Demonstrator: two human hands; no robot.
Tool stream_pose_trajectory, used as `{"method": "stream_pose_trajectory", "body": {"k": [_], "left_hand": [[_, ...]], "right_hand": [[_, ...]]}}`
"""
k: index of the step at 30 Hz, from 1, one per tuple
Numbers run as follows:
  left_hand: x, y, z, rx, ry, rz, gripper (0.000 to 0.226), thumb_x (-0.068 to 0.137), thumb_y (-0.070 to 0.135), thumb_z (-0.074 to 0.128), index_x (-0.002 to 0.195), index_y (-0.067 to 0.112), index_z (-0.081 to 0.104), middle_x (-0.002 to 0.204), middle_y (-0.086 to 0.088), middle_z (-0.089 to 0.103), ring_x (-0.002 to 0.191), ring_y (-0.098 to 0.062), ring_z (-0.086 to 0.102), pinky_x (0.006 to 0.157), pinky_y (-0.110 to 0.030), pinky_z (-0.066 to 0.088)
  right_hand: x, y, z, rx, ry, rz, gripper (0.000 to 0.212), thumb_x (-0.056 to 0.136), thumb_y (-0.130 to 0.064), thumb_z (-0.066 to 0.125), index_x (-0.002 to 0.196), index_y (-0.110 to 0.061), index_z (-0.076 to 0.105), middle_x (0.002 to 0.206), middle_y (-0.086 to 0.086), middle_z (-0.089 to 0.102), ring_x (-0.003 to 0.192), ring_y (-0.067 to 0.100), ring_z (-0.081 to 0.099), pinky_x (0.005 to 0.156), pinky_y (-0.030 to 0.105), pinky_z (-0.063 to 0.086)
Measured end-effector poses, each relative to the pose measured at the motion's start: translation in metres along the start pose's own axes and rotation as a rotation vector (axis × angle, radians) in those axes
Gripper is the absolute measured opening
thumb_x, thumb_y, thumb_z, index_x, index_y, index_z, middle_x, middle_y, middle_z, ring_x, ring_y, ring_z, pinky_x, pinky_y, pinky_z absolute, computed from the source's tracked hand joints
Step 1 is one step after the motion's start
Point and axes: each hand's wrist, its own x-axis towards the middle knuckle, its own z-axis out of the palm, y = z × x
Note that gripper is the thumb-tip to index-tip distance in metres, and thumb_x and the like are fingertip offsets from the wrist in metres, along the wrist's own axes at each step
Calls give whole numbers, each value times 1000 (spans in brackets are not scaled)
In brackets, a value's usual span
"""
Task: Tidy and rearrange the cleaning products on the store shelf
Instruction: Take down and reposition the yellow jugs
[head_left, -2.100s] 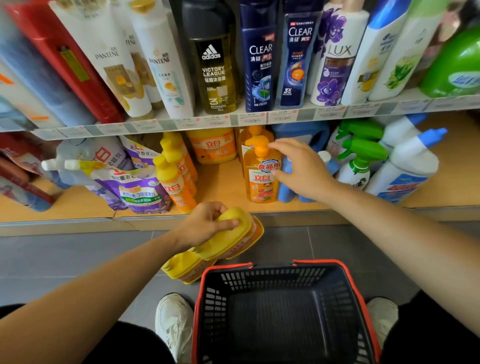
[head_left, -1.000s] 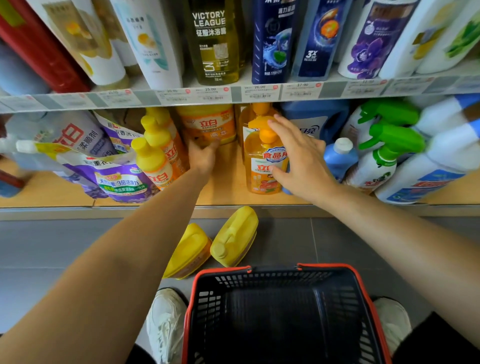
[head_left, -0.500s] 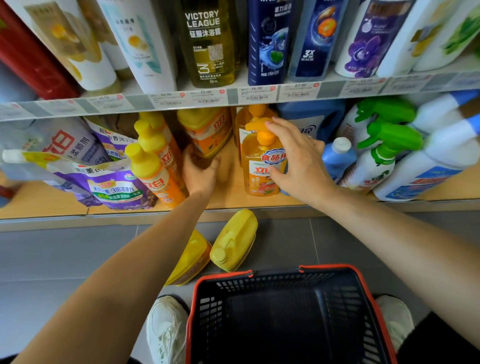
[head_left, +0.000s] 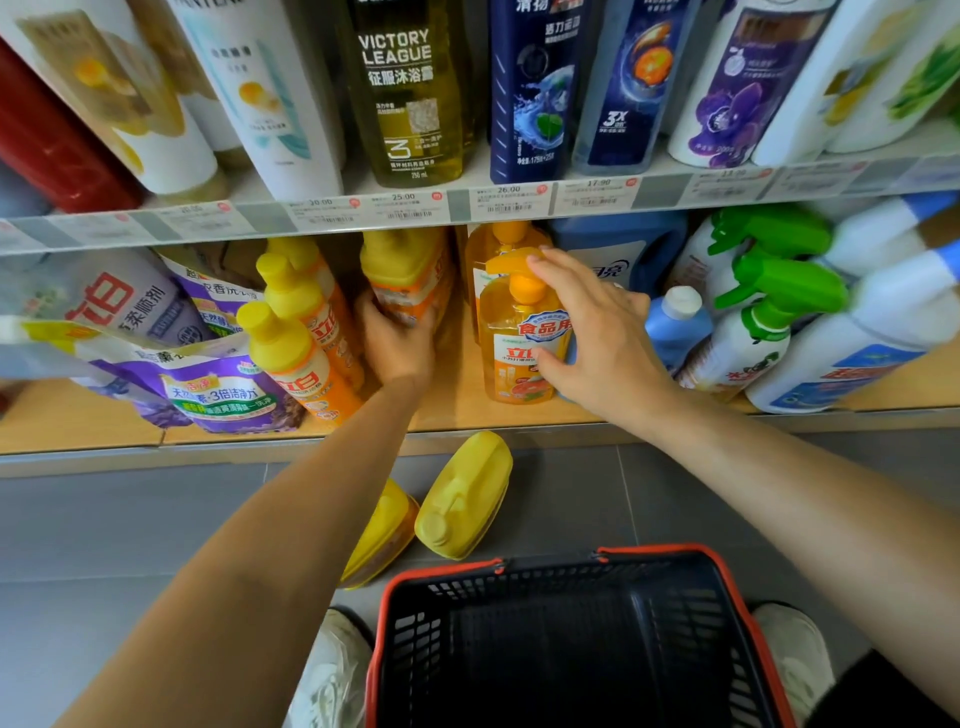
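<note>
At frame centre, on the wooden lower shelf (head_left: 62, 421), a yellow-capped orange plastic detergent jug (head_left: 408, 275) is being gripped by the left hand (head_left: 397, 343), apparently for repositioning. An orange pump-top bottle (head_left: 519, 343) is being steadied by the right hand (head_left: 602, 343), fingers (head_left: 550, 275) extended, presumably against toppling.

You are facing a plastic jug (head_left: 408, 270) and a glossy pump bottle (head_left: 511, 358) on a smooth wood-grain shelf (head_left: 67, 426); near you a matt plastic basket (head_left: 519, 649) is sitting on smooth tiles (head_left: 130, 545).
</note>
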Motion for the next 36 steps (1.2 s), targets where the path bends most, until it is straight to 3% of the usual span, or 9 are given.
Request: {"method": "stream_pose_trajectory", "body": {"k": [2, 5, 9, 14, 18, 27, 31, 36], "left_hand": [[-25, 0, -4, 36, 58, -37, 85, 65, 48, 87, 135, 22, 46, 130, -1, 60, 121, -23, 59, 98, -30, 44], [-63, 1, -17, 88, 106, -51, 87, 58, 56, 84, 128, 29, 41, 125, 6, 54, 117, -18, 57, 99, -41, 50], [-89, 15, -35, 7, 71, 82, 92, 60, 53, 88, 135, 38, 36, 129, 14, 51, 117, -9, 56, 95, -29, 51], [-96, 31, -53, 43, 18, 98, 90, 64, 45, 90, 138, 33, 40, 124, 15, 54, 111, -8, 56, 96, -38, 55], [-91, 39, -71, 166, -16, 151, 84, 69, 43, 88, 140, 24, 47, 123, 3, 66, 109, -18, 64, 92, -45, 57], [-109, 72, -130, 388, -198, 372, 80, 69, 54, 83, 139, 29, 53, 120, 3, 72, 108, -21, 67, 84, -33, 53], [-121, 98, -162, 448, -291, 387, 85, 62, 67, 71, 136, 30, 56, 115, 3, 73, 106, -21, 68, 83, -42, 57], [-124, 130, -207, 455, -511, 404, 84, 58, 63, 79, 131, 26, 60, 110, 6, 73, 101, -14, 68, 83, -45, 59]], "right_hand": [[0, 0, 0, -8, 1, 2, 84, 81, -24, 75, 152, -28, 30, 161, -9, 27, 136, 22, 42, 105, 43, 26], [0, 0, -1, -13, 4, -2, 85, 80, -24, 75, 152, -29, 30, 161, -9, 26, 136, 21, 43, 105, 42, 26], [0, -2, -2, -11, -10, -4, 86, 79, -26, 76, 152, -28, 30, 162, -9, 26, 136, 24, 43, 106, 46, 29], [1, -2, -8, 5, -29, -10, 86, 80, -26, 75, 153, -29, 29, 162, -9, 25, 136, 25, 43, 105, 46, 29], [0, 0, -9, 21, -64, -28, 89, 80, -27, 76, 154, -30, 25, 163, -10, 22, 136, 25, 43, 108, 49, 29], [3, 3, -16, 69, -132, -15, 94, 79, -29, 76, 154, -35, 21, 162, -9, 25, 141, 23, 39, 113, 50, 26], [4, 2, -23, 121, -184, 19, 95, 76, -26, 78, 153, -37, 23, 160, -6, 30, 141, 24, 39, 112, 50, 28], [13, -5, -44, 287, -300, 82, 98, 75, -29, 83, 155, -33, 26, 164, -5, 16, 147, 22, 27, 116, 54, 29]]}}
